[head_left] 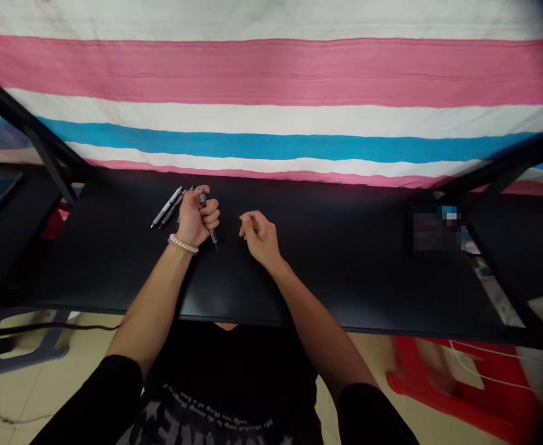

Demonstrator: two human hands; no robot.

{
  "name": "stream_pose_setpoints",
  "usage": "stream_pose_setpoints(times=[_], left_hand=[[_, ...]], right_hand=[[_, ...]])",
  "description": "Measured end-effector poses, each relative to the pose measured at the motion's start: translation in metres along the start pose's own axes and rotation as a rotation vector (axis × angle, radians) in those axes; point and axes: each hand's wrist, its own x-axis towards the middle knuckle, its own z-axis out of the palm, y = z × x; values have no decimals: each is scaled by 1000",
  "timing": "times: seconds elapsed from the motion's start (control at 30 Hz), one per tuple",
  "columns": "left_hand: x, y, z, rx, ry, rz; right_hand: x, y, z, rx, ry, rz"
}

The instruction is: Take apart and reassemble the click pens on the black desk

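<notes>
My left hand (198,216) is wrapped around a grey pen (213,236), which slants down with its tip toward the front of the black table. The pen's upper end shows between my thumb and fingers; its middle is hidden by them. Just left of this hand lies a white pen (166,207), and beside it a darker pen (174,209), partly covered by the hand. My right hand (260,238) hovers or rests over the table a short way to the right. Its fingers are curled in against the thumb, and anything between them is too small or hidden to make out.
The black table (346,259) spans the view, with a striped cloth (271,74) hanging behind it. Dark metal bars (49,164) slant up at both ends. A blurred-out dark item (431,232) sits at right. A red stool (415,371) stands below.
</notes>
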Motion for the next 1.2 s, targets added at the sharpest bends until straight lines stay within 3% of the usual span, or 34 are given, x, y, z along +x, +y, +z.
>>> stream_pose_setpoints(times=[0.07, 0.23, 0.3, 0.37, 0.53, 0.6, 0.67, 0.77, 0.97, 1.07, 1.2], left_hand=[[3, -8, -4, 264, 12, 76], [9, -27, -20, 1310, 44, 426], [10, -28, -25, 1590, 62, 479], [10, -25, -29, 1734, 134, 467], [6, -10, -37, 1767, 415, 382], [4, -3, -41, 1749, 563, 260], [3, 2, -43, 1752, 631, 138], [0, 7, -40, 1820, 565, 80], [-6, -10, -11, 1937, 244, 89], [-10, -25, 3, 1841, 105, 115], [-14, -40, 9, 1663, 31, 155]], right_hand=[[0, 1, 0, -16, -5, 0], [1, 3, 1, -76, -18, -1], [2, 4, 1, -97, -20, 4], [2, 4, 2, -124, -29, 12], [2, 4, 1, -191, -56, -11], [2, 4, 1, -202, -53, -19], [2, 5, 1, -212, -51, -20], [2, 6, 2, -222, -51, -24], [4, 9, 4, -218, -38, -38], [4, 12, 5, -222, -33, -32], [5, 13, 5, -232, -37, -15]])
